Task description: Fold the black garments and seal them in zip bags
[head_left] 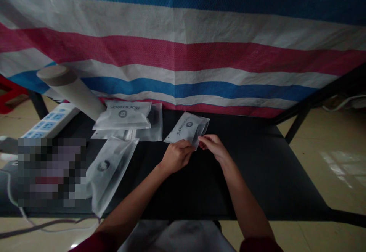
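A frosted plastic zip bag (184, 127) with dark printed lettering and a round logo lies tilted on the black surface. My left hand (177, 154) is closed on its near edge, fingers curled over the plastic. At the bag's right corner, my right hand (213, 145) pinches the edge between thumb and fingers. What the bag contains cannot be made out. To the left, another printed bag (122, 113) rests on top of a flat clear bag (156, 124). Nearer to me lies one more frosted bag (110, 164).
A pale cylinder with a grey-brown top (71, 88) leans at the back left, beside a white power strip (53, 120). Cables (31, 227) run along the lower left. A blurred-out patch (51, 172) covers something there. A striped tarp (177, 53) hangs behind the black surface (257, 175).
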### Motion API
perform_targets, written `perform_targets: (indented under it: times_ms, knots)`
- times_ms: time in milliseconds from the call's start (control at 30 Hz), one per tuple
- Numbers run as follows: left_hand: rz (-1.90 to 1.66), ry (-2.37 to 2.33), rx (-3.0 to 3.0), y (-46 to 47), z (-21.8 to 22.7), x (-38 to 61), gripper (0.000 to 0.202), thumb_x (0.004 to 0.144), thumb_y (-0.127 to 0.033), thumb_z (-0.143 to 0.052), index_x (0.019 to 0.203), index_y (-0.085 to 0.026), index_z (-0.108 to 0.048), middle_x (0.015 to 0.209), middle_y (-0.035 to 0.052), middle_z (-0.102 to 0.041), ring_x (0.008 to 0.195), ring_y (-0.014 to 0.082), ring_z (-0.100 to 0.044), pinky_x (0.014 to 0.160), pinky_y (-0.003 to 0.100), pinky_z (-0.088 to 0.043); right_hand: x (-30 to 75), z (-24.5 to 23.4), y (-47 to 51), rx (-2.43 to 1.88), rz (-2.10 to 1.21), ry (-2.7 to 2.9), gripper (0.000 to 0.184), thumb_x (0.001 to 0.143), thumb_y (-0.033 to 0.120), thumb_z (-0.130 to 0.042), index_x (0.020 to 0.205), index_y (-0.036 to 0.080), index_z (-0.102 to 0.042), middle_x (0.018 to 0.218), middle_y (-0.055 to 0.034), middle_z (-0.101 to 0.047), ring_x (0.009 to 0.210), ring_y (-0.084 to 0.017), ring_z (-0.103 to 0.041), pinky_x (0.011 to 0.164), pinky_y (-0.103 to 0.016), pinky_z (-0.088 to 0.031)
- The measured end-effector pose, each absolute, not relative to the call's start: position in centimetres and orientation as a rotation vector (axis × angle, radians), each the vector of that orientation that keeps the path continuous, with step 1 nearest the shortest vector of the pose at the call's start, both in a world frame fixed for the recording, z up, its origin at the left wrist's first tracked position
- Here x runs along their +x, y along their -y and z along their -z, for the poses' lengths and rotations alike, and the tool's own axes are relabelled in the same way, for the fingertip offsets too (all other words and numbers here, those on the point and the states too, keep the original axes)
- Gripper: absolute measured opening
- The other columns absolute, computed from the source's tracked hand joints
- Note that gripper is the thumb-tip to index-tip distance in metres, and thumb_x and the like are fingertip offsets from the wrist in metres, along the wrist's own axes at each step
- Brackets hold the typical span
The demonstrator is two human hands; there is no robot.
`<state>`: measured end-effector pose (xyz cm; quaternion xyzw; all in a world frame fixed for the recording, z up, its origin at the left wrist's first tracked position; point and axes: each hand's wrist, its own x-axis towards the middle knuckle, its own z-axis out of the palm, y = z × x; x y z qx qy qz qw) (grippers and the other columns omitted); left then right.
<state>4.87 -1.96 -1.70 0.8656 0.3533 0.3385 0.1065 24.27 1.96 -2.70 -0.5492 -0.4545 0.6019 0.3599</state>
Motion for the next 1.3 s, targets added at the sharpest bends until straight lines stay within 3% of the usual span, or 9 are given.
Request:
perform_targets:
  times_ms: [433, 700, 967, 1300]
  knots:
    - [-0.902, -0.593, 2.398, 4.4, -1.3, 6.7, 0.018, 0.090, -0.014, -0.052, 0.087, -0.017, -0.070, 0.073, 0.0031, -0.061, 0.076, 0.0155, -0.055, 0.069, 0.027, -0.047, 30.1, 4.4, -4.3, -1.552, -1.072, 0.900, 0.036, 0.063, 0.052, -0.073, 0.066, 0.017, -0.064, 0.059, -0.0023, -0.062, 0.054, -0.014, -0.057, 0.049, -0.025, -0.046]
    - [-1.010, -0.723, 2.254, 3.6, -0.1, 6.6, 0.014, 0.090, -0.018, -0.057, 0.090, -0.018, -0.071, 0.079, 0.0033, -0.065, 0.075, 0.0144, -0.059, 0.070, 0.028, -0.048, 31.0, 4.0, -4.7, -1.498, -0.906, 0.795, 0.039, 0.064, 0.056, -0.068, 0.067, 0.018, -0.060, 0.058, -0.0012, -0.059, 0.053, -0.014, -0.056, 0.048, -0.025, -0.047]
    - [-0.968, -0.759, 2.237, 3.6, 0.9, 7.1, 0.012, 0.088, -0.017, -0.059, 0.090, -0.019, -0.071, 0.081, 0.0031, -0.067, 0.077, 0.0148, -0.060, 0.073, 0.028, -0.048, 28.9, 3.6, -3.6, -1.547, -1.154, 1.133, 0.044, 0.071, 0.059, -0.065, 0.078, 0.016, -0.066, 0.069, -0.0034, -0.064, 0.063, -0.017, -0.058, 0.054, -0.026, -0.044]
    - [-0.814, -0.790, 2.312, 3.4, 0.6, 7.0, 0.012, 0.087, -0.016, -0.058, 0.088, -0.019, -0.070, 0.083, 0.0033, -0.067, 0.083, 0.0170, -0.060, 0.078, 0.032, -0.049, 28.3, 3.3, -3.0, -1.471, -1.327, 1.411, 0.045, 0.074, 0.060, -0.064, 0.069, 0.016, -0.064, 0.063, -0.0011, -0.059, 0.058, -0.014, -0.051, 0.053, -0.025, -0.040]
